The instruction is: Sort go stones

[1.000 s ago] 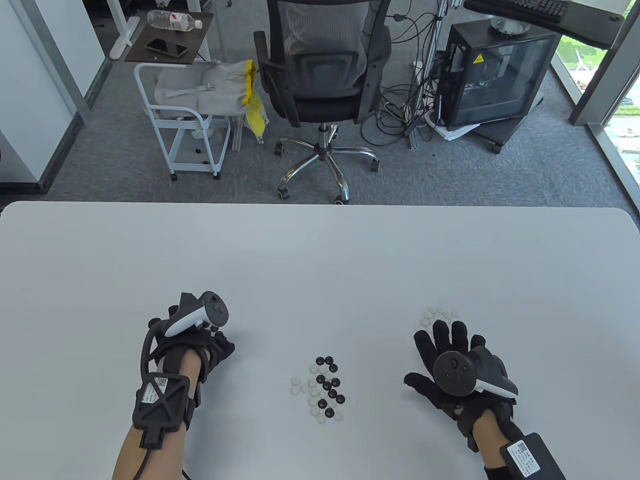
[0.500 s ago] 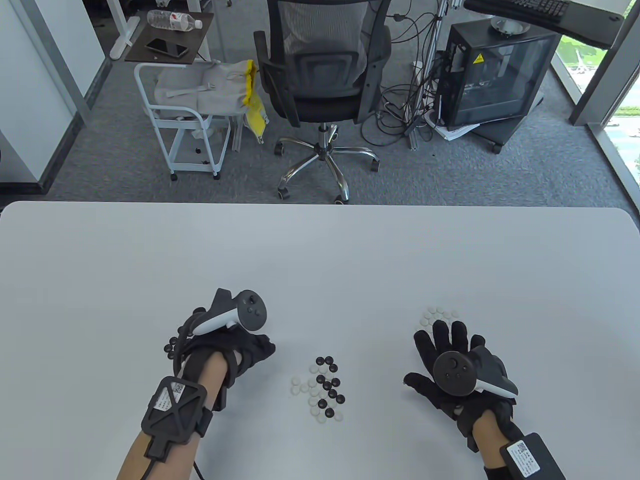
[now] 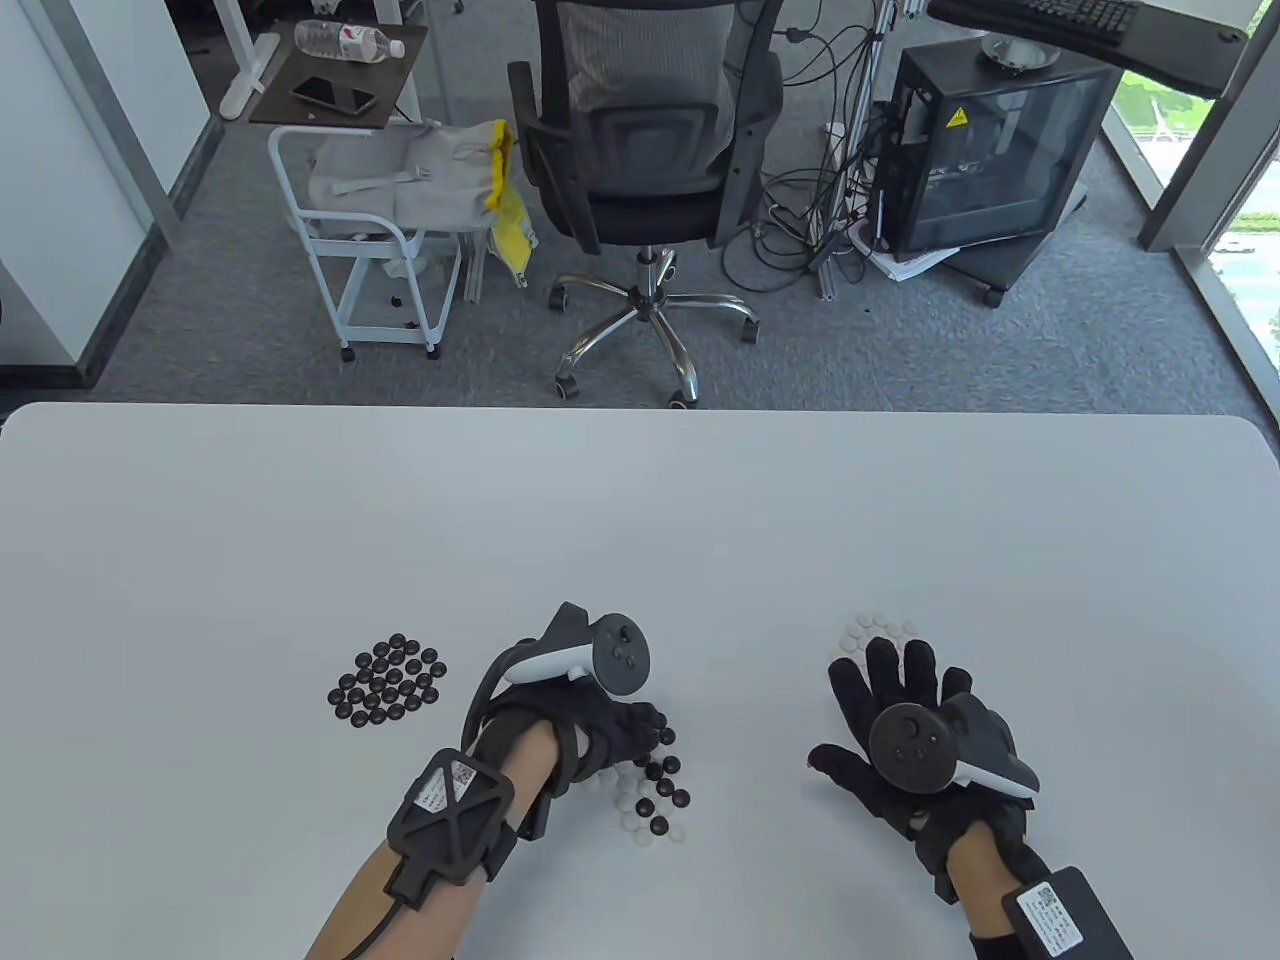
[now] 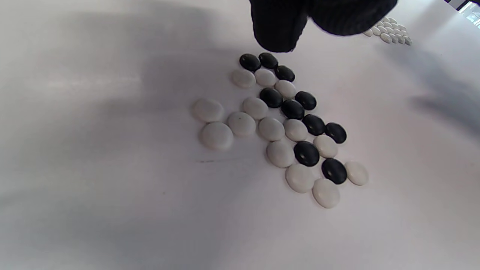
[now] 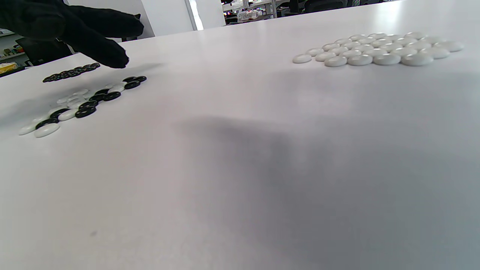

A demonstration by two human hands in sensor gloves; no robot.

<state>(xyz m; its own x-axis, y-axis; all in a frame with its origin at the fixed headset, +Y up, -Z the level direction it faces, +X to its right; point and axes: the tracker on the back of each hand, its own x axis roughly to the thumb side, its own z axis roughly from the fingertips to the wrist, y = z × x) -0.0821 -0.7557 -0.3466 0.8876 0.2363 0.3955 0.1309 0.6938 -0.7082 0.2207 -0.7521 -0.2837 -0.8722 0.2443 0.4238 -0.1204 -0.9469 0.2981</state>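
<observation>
The table (image 3: 640, 500) is seen unchanged. The left hand (image 3: 600, 725) is now found over the mixed pile of stones (image 4: 285, 123) at the centre, having crossed from the left; its fingers are loosely bent above the pile and nothing is held. The black pile (image 3: 388, 682) it had covered is now exposed on the left. The right hand (image 3: 900, 720) is unmoved, fingers spread flat just beside the white pile (image 3: 878, 630).

mixed stones (image 4: 285, 123): black and white, flat, loose cluster at table centre | black pile (image 3: 388, 692): tight cluster, left | white pile (image 5: 378, 48): tight cluster, right
</observation>
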